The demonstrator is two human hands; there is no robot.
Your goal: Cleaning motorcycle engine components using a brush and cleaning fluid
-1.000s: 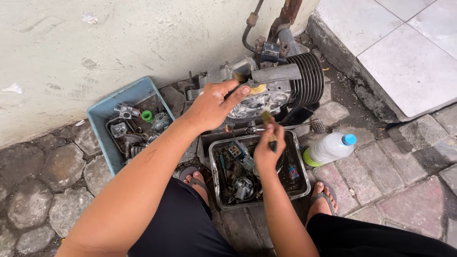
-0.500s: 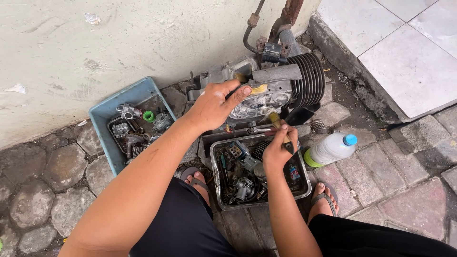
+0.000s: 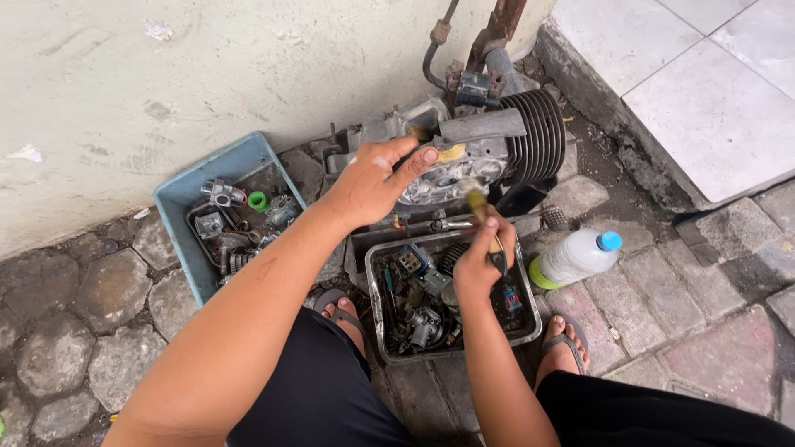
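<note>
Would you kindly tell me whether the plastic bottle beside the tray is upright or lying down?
Lying down: the plastic bottle rests on its side on the paving stones, blue cap pointing up-right.

I count two trays of loose parts, a blue plastic tray at centre left and a grey metal tray at lower centre of the frame, and one finned engine at upper centre. There is one clear plastic bottle with a blue cap at centre right, one green ring in the blue one, and one brush at centre. I see two hands of mine, my left hand and my right hand, and two sandalled feet at the bottom, my left foot and my right foot.
</note>
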